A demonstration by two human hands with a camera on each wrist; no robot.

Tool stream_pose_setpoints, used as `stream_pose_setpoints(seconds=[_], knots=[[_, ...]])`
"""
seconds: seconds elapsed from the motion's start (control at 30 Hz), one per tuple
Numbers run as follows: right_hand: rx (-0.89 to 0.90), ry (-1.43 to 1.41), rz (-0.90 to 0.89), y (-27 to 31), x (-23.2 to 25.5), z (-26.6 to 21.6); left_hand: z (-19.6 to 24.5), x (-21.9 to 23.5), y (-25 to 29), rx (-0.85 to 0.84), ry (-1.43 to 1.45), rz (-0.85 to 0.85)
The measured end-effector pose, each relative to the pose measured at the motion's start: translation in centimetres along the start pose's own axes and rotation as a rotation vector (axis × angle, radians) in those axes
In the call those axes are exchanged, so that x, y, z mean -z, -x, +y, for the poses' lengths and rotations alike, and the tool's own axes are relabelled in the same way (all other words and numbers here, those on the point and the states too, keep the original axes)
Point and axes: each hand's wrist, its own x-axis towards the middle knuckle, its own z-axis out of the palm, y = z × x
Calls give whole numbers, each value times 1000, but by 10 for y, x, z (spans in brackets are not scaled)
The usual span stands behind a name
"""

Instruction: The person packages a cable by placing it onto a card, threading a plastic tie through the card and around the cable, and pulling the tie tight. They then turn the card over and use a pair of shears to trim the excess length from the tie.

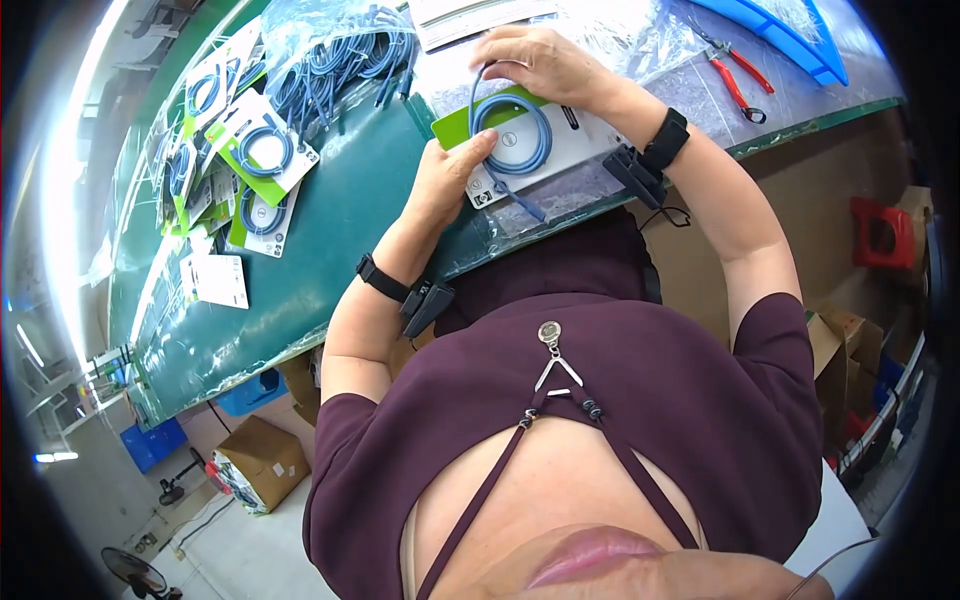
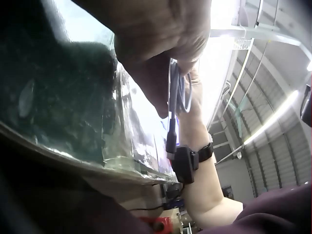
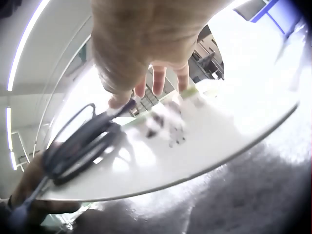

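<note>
A blue coiled cable (image 1: 546,140) lies against a white and green backing card (image 1: 590,150) held over the table's near edge. At the card's left side, my left hand (image 1: 448,182) grips it, thumb over the coil and the other fingers hidden behind. One plug hangs below the card's lower edge. Above the card, my right hand (image 1: 545,68) pinches the cable's other end between thumb and fingers. In the right wrist view this cable end (image 3: 127,106) sits at the fingertips, and the card (image 3: 204,146) spreads beneath. Part of the coil (image 2: 181,92) shows beyond my left hand in the left wrist view.
Carded cables (image 1: 264,150) lie piled at the left of the green table (image 1: 330,210). Loose cables (image 1: 345,70) in clear plastic lie behind them. Red-handled pliers (image 1: 735,85) and a blue tray (image 1: 775,35) are at the right. A cardboard box (image 1: 270,455) stands on the floor.
</note>
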Motion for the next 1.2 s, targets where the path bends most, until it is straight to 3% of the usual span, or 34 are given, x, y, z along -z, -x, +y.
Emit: stream_pose_setpoints(seconds=[0.1, 0.13, 0.23, 0.5, 0.67, 0.77, 0.83, 0.93, 1.2], knots=[[230, 288, 313, -5, 15, -15, -1, 4, -7, -82, -2, 84], [241, 270, 299, -1, 10, -28, -2, 7, -7, -119, -3, 125], [87, 425, -4, 23, -3, -77, -3, 13, -8, -95, 37, 141], [-45, 350, -230, 45, -10, -58, -1, 13, -5, -90, 19, 99], [30, 442, -83, 34, -12, -66, -7, 14, -7, -100, -109, 96], [185, 517, -380, 24, -11, -66, -7, 21, -7, -77, -255, 51], [177, 499, -387, 24, -10, -61, -8, 23, -7, -66, -327, 29], [166, 465, -405, 23, -7, -57, -10, 16, -5, -98, -92, 67], [92, 318, -290, 26, -7, -54, -9, 9, -1, -186, 70, 92]])
